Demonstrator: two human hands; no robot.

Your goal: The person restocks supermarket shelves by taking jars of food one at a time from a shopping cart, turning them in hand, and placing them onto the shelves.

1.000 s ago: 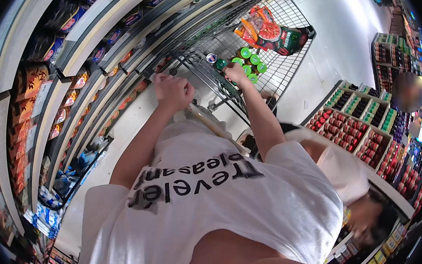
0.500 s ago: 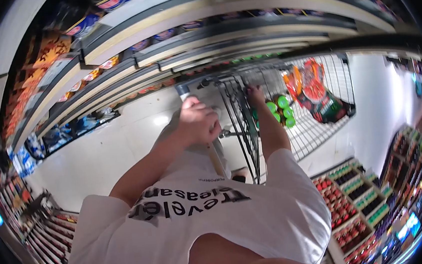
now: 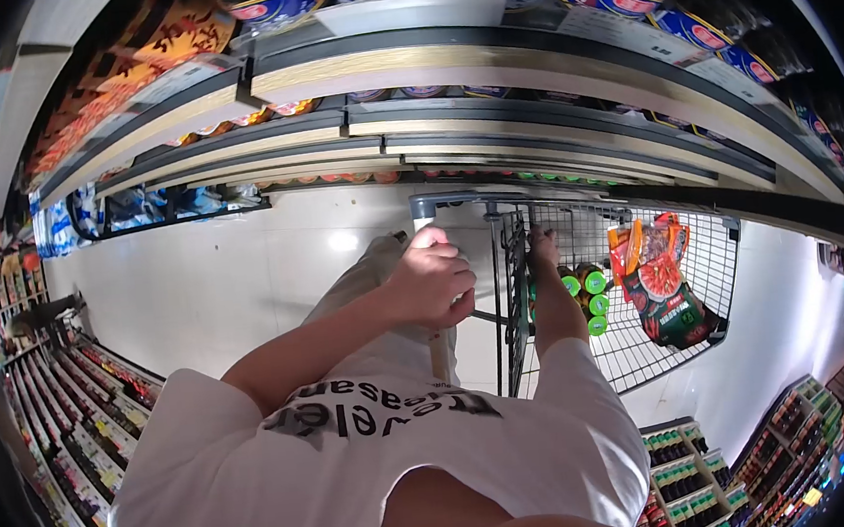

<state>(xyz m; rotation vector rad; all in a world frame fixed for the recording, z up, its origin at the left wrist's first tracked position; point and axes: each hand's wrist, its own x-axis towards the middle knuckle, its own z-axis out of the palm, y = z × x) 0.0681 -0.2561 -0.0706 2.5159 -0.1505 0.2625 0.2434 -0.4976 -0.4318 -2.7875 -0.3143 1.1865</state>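
The jars (image 3: 595, 282) stand inside the cart (image 3: 735, 271) toward its handle (image 3: 423, 207), likely rigid, slick and fairly heavy, best gripped around their sides below the lids. The left hand (image 3: 431, 279) is curled narrow at the cart's handle, its hold unclear; the right hand (image 3: 544, 247) reaches inside the cart near the jars, its fingers too hidden to tell. Shelf (image 3: 524, 54) edges crowd one side of the cart, while open floor (image 3: 777, 303) lies past its front.

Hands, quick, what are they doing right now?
Left hand: closed around the cart handle.
Right hand: in the cart, near the green-lidded jars; can't tell if open or closed.
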